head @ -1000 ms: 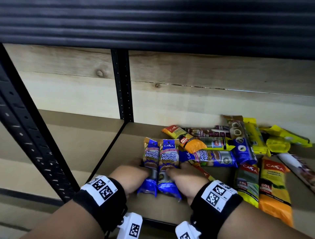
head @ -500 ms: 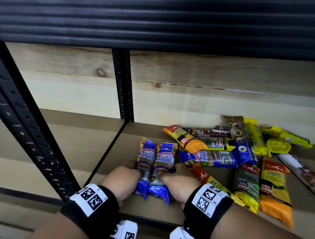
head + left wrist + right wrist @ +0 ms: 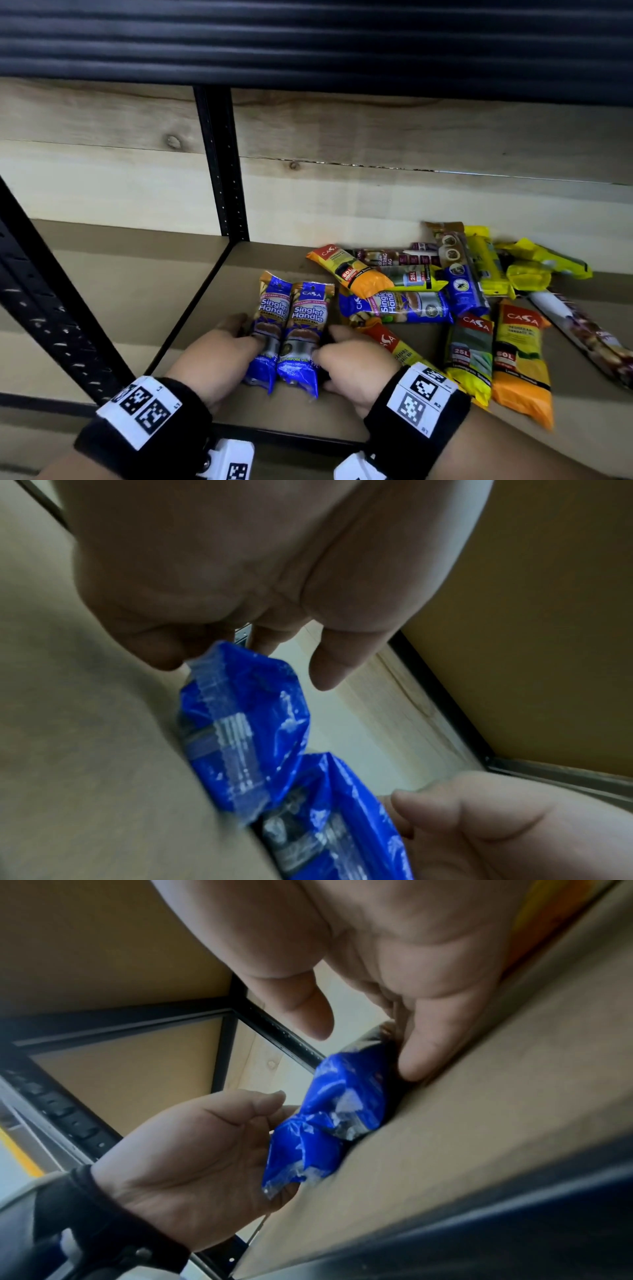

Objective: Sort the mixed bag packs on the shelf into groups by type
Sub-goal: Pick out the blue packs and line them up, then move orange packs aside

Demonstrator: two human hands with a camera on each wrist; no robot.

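Nearest the shelf (image 3: pixel 191 301) edge, the left hand (image 3: pixel 219 363) and right hand (image 3: pixel 356 363) flank two blue Singlet Handle packs (image 3: pixel 291 329) lying side by side, long axes running front to back. Each hand's fingers curl against the outer side of its nearer pack, thumbs over the top. A third blue pack (image 3: pixel 397 306) lies crosswise just right, nearer the right hand. Beyond, the mixed heap (image 3: pixel 479 274) overlaps, its labels partly hidden and blurred.

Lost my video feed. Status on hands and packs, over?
Left hand and right hand flank two blue Singlet Handle packs, side by side on shelf. Third blue pack still in mixed pile. Nothing blocking.
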